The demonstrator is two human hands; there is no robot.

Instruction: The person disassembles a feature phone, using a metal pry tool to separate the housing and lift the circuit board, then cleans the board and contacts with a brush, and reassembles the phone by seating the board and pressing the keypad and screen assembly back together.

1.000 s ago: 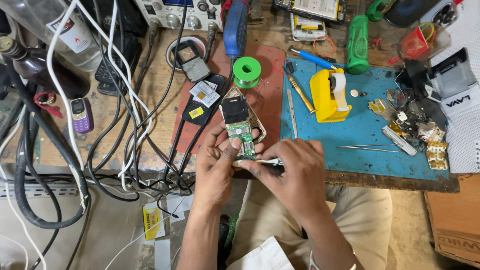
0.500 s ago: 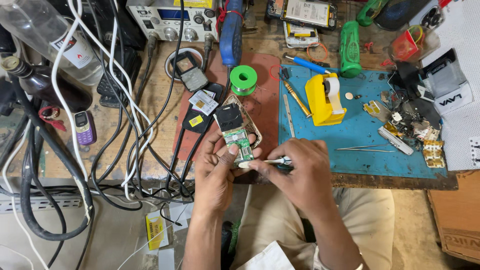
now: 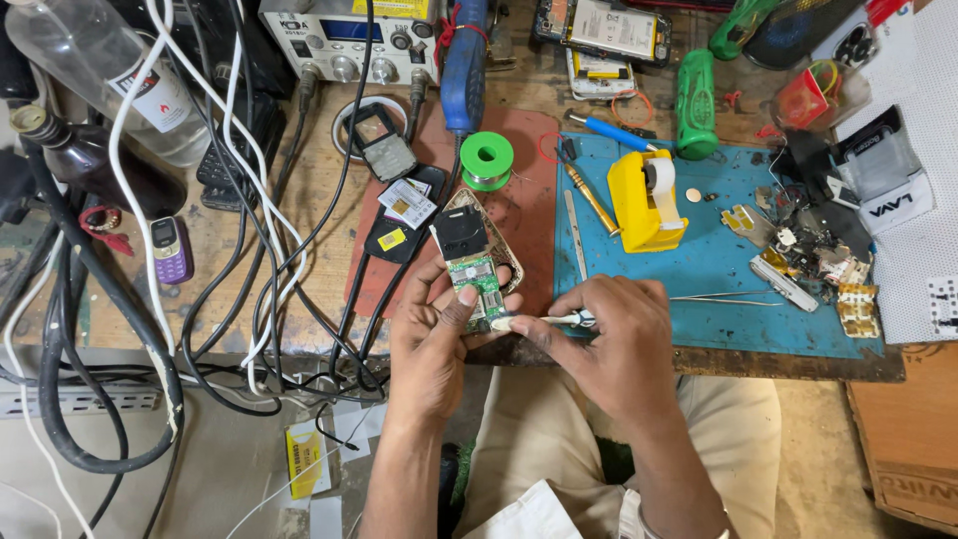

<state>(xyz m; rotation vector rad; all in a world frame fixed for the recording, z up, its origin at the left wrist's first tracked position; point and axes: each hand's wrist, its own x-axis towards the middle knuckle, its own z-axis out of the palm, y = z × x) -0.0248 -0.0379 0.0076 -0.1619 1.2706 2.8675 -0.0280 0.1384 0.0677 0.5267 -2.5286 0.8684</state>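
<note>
Both hands work close together at the near edge of the tabletop. The left hand is clamped on a small green circuit board, thumb pressing its face and fingers curled behind it, so the board stands tilted just above the tabletop edge. The right hand is closed around a slim white-tipped tool, held level, with its tip touching the lower corner of the circuit board beside the left thumb.

Behind the board lies an open phone housing on a reddish-brown mat. A green solder spool sits farther back on that mat. To the right spreads a blue work mat carrying a yellow tape dispenser, a brass-handled screwdriver, tweezers and a scatter of small phone parts. A green cylinder stands at the blue mat's far edge.

On the left, white and black cables cross the wood, with a small purple phone lying beside them. A bench power supply sits at the back, and a clear plastic bottle lies in the far left corner.
</note>
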